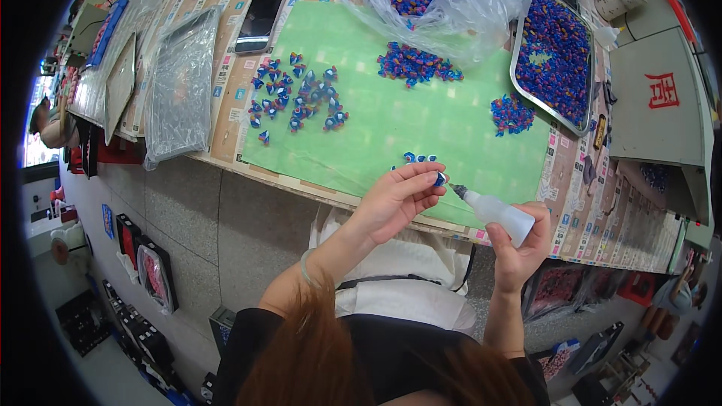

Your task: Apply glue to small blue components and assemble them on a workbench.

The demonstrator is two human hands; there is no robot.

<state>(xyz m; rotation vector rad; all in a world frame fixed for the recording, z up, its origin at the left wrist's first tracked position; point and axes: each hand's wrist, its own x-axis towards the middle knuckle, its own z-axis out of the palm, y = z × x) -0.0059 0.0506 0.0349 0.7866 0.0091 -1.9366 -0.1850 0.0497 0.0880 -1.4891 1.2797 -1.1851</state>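
Observation:
Over the near edge of a green mat (353, 158), my left hand (402, 194) pinches a small blue and white piece (441, 179) between thumb and fingertips. My right hand (520, 244) grips a white squeeze bottle (500, 216), tilted so that its dark narrow nozzle points at the piece, very close to it. Whether the tip touches the piece I cannot tell. Just beyond my left fingers lie several like pieces (420, 158) on the mat. Spread pieces (301, 98) lie at the mat's left, with a heap (414, 64) at the back and a smaller pile (512, 114) at the right.
A metal tray (517, 68) full of blue and red pieces stands at the right. At the back lies a clear plastic bag (466, 0) with more pieces. On the left are a phone (261, 18) and a plastic-wrapped tray (180, 90). A grey box (662, 98) stands far right.

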